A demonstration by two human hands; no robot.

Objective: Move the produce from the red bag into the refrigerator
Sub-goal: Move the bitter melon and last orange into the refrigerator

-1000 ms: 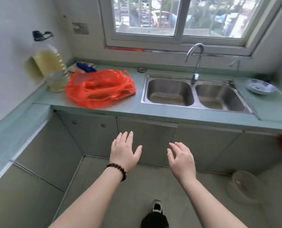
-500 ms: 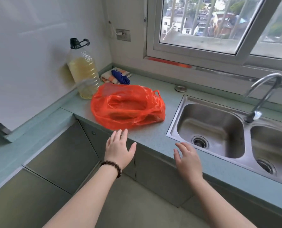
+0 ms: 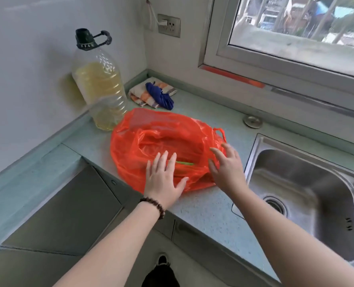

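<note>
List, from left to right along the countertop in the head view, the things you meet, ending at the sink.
Oil bottle → red bag → sink plug → sink. The folded cloth behind the bag overlaps it in this order, so it is left out.

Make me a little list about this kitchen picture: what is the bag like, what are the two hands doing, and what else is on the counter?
bag: red bag, thin plastic, lying on the counter
inside bag: something green shows through; the rest cannot be told
left hand: fingers straight, on the near side of the bag, wears a bead bracelet
right hand: fingers spread, at the bag's right edge, blurred
grip: neither hand holds the bag yet
behind bag: oil bottle, folded cloth
right of bag: sink
refrigerator: not in view
</note>
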